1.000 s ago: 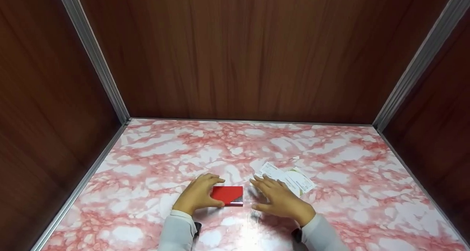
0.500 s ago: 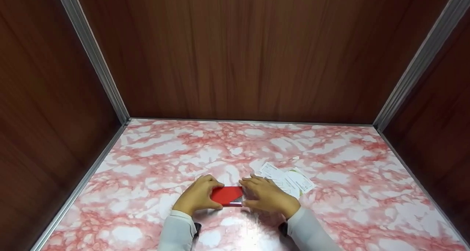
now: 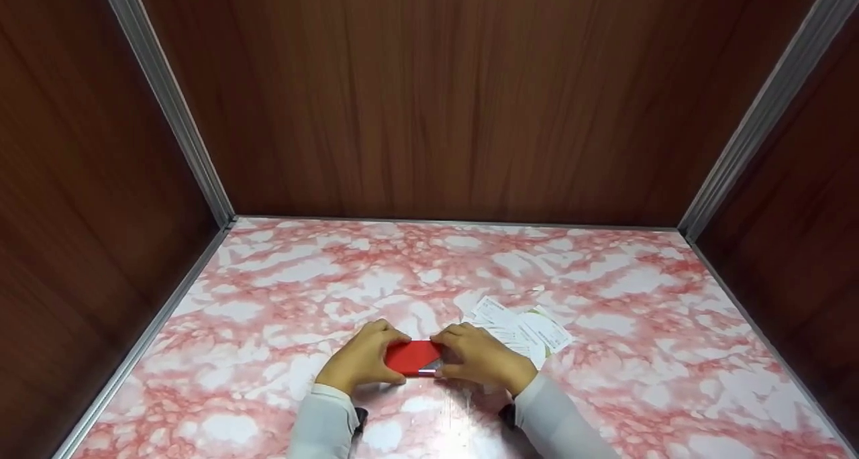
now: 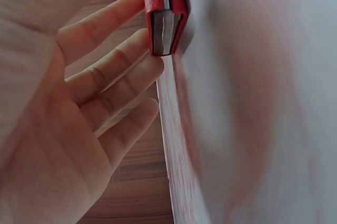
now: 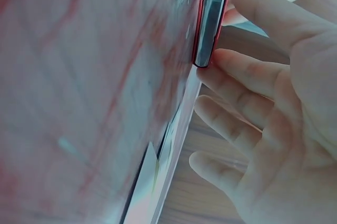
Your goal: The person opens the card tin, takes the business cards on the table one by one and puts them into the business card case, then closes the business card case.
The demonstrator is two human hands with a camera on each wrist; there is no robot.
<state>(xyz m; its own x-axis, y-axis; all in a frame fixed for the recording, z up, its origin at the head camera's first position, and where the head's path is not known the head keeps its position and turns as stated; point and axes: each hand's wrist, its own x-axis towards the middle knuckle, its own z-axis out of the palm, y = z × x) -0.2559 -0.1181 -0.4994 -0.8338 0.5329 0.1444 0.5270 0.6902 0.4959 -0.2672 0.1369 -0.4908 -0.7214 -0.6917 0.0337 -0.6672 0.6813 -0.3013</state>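
A red case (image 3: 411, 358) with a silver-grey corner lies flat on the marbled table between both hands. The left hand (image 3: 359, 358) grips its left end, thumb at the near edge and fingers at the far edge. At the right end, the right hand (image 3: 484, 358) holds it the same way. In the left wrist view the case (image 4: 167, 23) shows its end side, with fingertips of the left hand (image 4: 79, 103) against it. The right wrist view shows the other end of the case (image 5: 209, 29), touched by fingers of the right hand (image 5: 279, 103).
White printed cards (image 3: 513, 325) lie overlapping just beyond the right hand, one with a green-gold edge. A small white scrap (image 3: 538, 288) is behind them. Brown wood-grain panels (image 3: 429, 96) with metal edging surround the pink-and-white table (image 3: 302, 264) at the back and sides.
The right hand has moved left, from beside the cards to the right end of the red case, and its fingers have closed on it. The left hand has barely moved.
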